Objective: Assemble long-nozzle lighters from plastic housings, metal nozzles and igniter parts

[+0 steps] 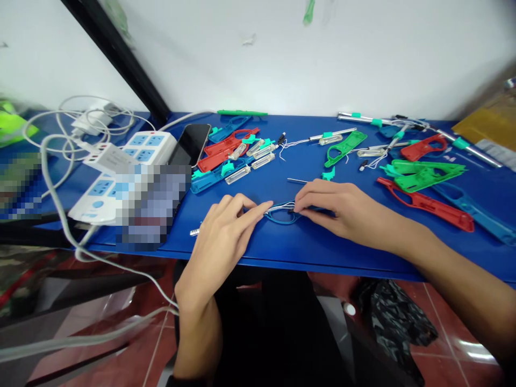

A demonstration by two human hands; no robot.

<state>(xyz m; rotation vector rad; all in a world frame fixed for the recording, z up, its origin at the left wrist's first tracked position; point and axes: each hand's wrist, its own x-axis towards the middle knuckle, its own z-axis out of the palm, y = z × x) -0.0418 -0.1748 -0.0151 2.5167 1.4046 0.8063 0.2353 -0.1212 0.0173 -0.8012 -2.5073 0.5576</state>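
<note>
In the head view, the right hand (338,207) pinches a blue wire loop (282,216) with white strands between its fingers (312,196), near the front edge of the worktop (282,242). The left hand's (221,242) narrowly spaced fingers touch the loop's left end; whether they grip it is unclear. A red plastic handle (427,204) lies beyond the right hand.

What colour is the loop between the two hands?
The loop is blue; it shows best in the head view.

hands (220,247) (342,209): 2 | red plastic handles (427,204): 4 | white power strips (149,148): 2 | phones (192,144): 1
</note>
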